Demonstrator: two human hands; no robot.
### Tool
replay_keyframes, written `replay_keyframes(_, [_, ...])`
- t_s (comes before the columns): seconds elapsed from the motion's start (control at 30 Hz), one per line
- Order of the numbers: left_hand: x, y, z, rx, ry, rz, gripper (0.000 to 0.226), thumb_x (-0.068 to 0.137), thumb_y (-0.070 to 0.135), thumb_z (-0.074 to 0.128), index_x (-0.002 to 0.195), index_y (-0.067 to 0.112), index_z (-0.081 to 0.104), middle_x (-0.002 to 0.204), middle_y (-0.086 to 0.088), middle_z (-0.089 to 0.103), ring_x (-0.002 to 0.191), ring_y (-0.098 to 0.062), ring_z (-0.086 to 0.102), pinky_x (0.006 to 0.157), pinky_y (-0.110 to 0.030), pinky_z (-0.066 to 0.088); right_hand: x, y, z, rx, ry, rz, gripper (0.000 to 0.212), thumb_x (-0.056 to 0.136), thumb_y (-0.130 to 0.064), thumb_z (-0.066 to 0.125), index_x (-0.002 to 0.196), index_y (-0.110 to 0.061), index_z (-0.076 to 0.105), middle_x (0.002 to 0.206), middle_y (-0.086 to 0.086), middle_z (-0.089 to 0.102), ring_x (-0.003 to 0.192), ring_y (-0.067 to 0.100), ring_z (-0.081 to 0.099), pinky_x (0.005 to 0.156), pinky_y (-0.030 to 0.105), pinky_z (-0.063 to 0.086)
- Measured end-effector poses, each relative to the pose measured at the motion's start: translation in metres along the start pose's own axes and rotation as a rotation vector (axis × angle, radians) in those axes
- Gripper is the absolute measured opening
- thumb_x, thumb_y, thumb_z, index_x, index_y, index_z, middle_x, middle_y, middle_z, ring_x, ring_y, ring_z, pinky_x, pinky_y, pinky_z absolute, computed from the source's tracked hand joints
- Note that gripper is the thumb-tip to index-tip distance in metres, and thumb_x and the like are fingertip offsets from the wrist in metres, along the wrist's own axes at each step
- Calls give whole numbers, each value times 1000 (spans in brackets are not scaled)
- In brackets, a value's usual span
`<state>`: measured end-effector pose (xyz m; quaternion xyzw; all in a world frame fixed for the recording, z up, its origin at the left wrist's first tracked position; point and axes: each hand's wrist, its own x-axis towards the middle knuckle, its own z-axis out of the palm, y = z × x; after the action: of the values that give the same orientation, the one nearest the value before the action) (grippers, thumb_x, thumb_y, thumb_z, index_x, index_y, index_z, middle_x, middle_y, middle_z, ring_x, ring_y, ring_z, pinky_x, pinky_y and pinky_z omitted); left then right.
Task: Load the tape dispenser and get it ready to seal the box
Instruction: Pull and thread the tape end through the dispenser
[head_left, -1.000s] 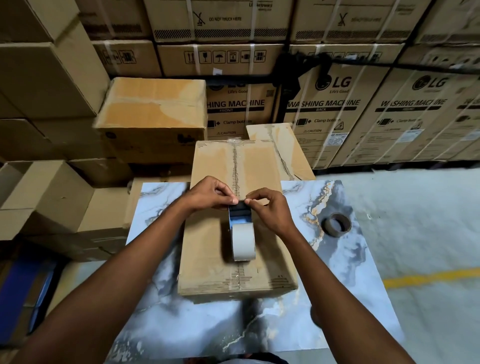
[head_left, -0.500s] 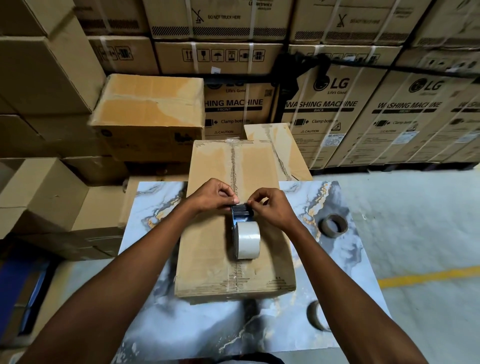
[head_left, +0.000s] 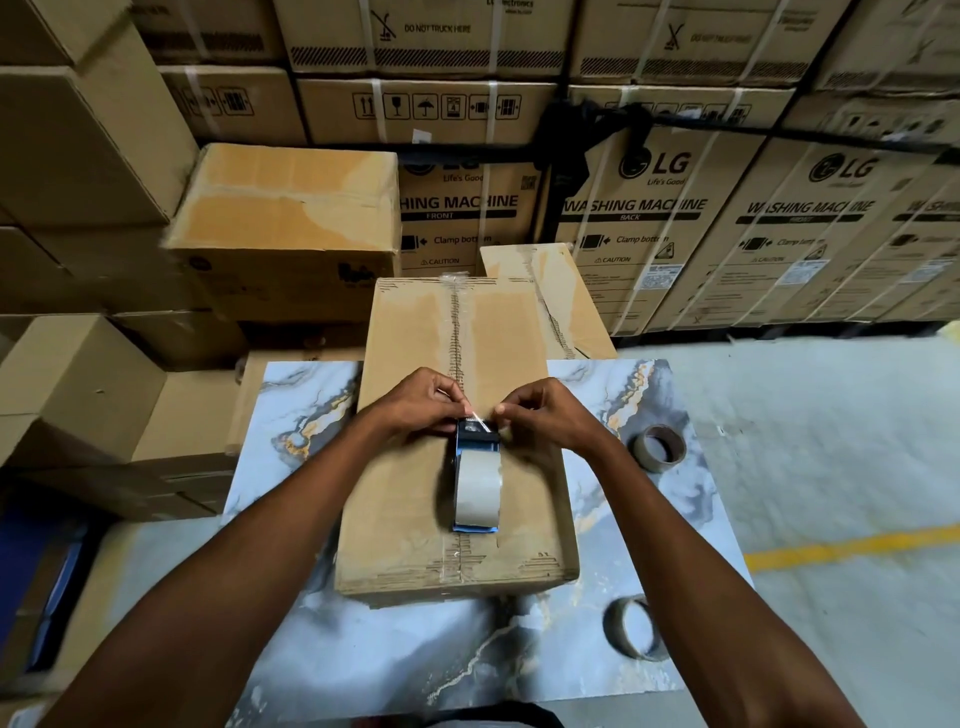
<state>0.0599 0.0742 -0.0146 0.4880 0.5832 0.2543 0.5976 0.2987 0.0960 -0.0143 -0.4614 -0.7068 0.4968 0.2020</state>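
A blue tape dispenser (head_left: 477, 442) lies on top of a closed cardboard box (head_left: 410, 499) on the marble-patterned table (head_left: 291, 410). A roll of pale tape (head_left: 478, 491) sits in its near end. My left hand (head_left: 423, 402) and my right hand (head_left: 540, 410) are at the dispenser's far end, fingers pinched on the clear free end of the tape (head_left: 475, 413), which is stretched between them over the dispenser's head. The box's top seam carries old tape remains.
Two used tape cores lie on the table, one at the right edge (head_left: 658, 447) and one near the front right (head_left: 634, 626). Stacked cardboard cartons rise behind and to the left. A concrete floor with a yellow line (head_left: 852, 545) lies to the right.
The hands stay at the dispenser's far end. A shiny strip of tape now shows stretched between the fingertips. The view has tilted down, so the second core shows at the front right.
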Motion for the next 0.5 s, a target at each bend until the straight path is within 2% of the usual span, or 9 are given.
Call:
replay_keyframes(0.1, [2, 0, 0, 20, 3, 1, 14, 94, 5, 75, 80, 9, 72, 72, 0, 78, 76, -11, 74, 85, -34, 64, 2, -3, 3, -17, 10, 14, 21, 88, -27, 82, 87, -6, 83, 84, 8, 82, 78, 12, 72, 76, 30, 56])
replay_keyframes(0.2, [3, 2, 0, 50, 5, 7, 14, 93, 5, 76, 80, 9, 73, 70, 2, 77, 72, -7, 74, 82, -33, 64, 6, -3, 9, -40, 44, 15, 17, 88, -22, 82, 83, -5, 81, 81, 13, 81, 72, 13, 70, 71, 30, 56])
replay_keyframes(0.33, [-1, 0, -2, -25, 2, -11, 8, 90, 5, 80, 84, 6, 74, 77, -5, 79, 79, -15, 75, 81, -32, 65, 8, -1, 14, 5, 58, 48, 16, 92, -14, 76, 82, -2, 78, 73, 20, 76, 61, 15, 65, 64, 30, 54])
replay_keyframes(0.43, [-14, -4, -11, -121, 64, -17, 12, 85, 4, 84, 93, 1, 77, 86, -13, 81, 86, -24, 76, 78, -30, 67, 7, 1, 15, 22, 67, 77, 17, 93, -13, 75, 83, 1, 77, 62, 7, 71, 56, 16, 63, 55, 26, 52])
replay_keyframes(0.5, [-29, -8, -12, -123, 100, 14, 13, 85, 7, 85, 97, 5, 80, 83, -9, 81, 84, -23, 74, 76, -29, 66, 7, 3, 15, 26, 76, 88, 17, 93, -14, 75, 83, 1, 77, 61, 3, 70, 56, 19, 63, 52, 26, 52])
